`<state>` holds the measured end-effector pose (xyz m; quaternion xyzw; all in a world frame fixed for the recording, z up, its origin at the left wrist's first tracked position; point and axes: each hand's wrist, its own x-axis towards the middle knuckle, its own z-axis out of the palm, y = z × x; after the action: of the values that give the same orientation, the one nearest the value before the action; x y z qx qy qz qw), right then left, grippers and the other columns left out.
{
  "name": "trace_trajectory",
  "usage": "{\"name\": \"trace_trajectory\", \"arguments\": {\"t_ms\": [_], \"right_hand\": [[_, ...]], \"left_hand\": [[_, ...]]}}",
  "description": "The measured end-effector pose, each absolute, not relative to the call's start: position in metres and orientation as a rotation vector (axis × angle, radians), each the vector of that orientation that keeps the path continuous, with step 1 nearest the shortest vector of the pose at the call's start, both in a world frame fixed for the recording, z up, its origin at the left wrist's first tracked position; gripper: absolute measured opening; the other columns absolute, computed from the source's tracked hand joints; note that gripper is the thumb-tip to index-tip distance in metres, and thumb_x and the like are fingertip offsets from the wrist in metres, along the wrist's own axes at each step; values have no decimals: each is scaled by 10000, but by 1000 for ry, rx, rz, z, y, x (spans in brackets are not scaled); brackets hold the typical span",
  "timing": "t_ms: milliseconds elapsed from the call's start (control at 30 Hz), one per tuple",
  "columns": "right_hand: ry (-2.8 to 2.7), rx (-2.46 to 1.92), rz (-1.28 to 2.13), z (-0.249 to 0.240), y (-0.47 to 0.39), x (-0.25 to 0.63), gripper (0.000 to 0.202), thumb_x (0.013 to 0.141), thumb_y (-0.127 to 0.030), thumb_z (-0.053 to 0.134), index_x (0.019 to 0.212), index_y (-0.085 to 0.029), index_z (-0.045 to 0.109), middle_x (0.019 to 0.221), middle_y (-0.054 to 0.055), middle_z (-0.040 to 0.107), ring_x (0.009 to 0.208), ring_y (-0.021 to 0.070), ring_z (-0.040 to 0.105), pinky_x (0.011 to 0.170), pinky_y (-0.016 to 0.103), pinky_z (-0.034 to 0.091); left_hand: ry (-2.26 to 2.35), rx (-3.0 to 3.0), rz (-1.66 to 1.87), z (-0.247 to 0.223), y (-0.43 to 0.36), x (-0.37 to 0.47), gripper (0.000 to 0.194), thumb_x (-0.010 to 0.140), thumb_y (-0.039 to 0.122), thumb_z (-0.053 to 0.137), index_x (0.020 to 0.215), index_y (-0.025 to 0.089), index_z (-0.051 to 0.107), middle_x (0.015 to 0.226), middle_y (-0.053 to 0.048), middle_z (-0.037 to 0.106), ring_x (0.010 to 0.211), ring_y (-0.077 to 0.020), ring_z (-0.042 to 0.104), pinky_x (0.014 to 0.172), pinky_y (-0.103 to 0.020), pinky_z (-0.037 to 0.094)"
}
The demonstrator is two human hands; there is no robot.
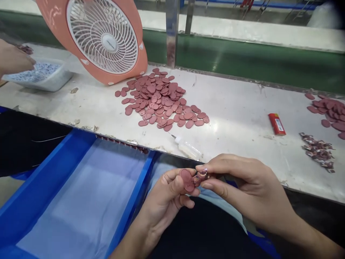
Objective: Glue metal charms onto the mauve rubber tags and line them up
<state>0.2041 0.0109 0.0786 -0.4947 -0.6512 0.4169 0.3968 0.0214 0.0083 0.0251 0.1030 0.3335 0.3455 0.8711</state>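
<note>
Near the lower middle, my left hand (168,196) pinches a few reddish-brown oval pieces (187,180) between thumb and fingers. My right hand (242,183) is closed on a small patterned piece (202,175), which meets the edge of the ovals. Beyond my hands, a large heap of similar ovals (159,95) lies on the white table. A clear bottle with a thin needle tip (188,148) rests at the table's front edge. Small brown-and-white pieces (318,151) form a pile at the right.
An orange fan (109,43) stands behind the heap. A red lighter (276,124) and more ovals (332,110) lie to the right. At far left, another person's hand (14,59) is over a white tray (58,77). A blue bin (35,198) sits below the table.
</note>
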Motion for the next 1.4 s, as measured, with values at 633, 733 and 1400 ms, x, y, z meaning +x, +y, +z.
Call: {"name": "trace_trajectory", "arguments": {"t_ms": [633, 733, 1400], "right_hand": [[-2143, -1153, 749, 88, 14, 205, 190, 832, -243, 703, 1016, -291, 703, 797, -72, 734, 703, -28, 674, 655, 33, 554], [-2187, -1152, 742, 90, 14, 205, 209, 835, -254, 697, 1039, -302, 699, 815, -69, 743, 699, -16, 680, 643, 52, 565], [-2345, -1066, 656, 95, 17, 206, 248, 855, -225, 669, 1094, -289, 653, 849, -62, 715, 742, -40, 640, 660, 30, 536]], "left_hand": [[728, 229, 671, 27, 4, 14, 433, 547, 500, 896, 755, 141, 771, 634, -18, 679, 587, -87, 667, 513, -123, 554], [714, 238, 663, 28, 4, 14, 429, 562, 503, 884, 771, 144, 779, 644, -18, 684, 577, -76, 659, 518, -116, 550], [709, 240, 662, 29, 2, 14, 416, 571, 497, 884, 780, 154, 780, 640, -3, 660, 562, -55, 632, 512, -107, 540]]}}
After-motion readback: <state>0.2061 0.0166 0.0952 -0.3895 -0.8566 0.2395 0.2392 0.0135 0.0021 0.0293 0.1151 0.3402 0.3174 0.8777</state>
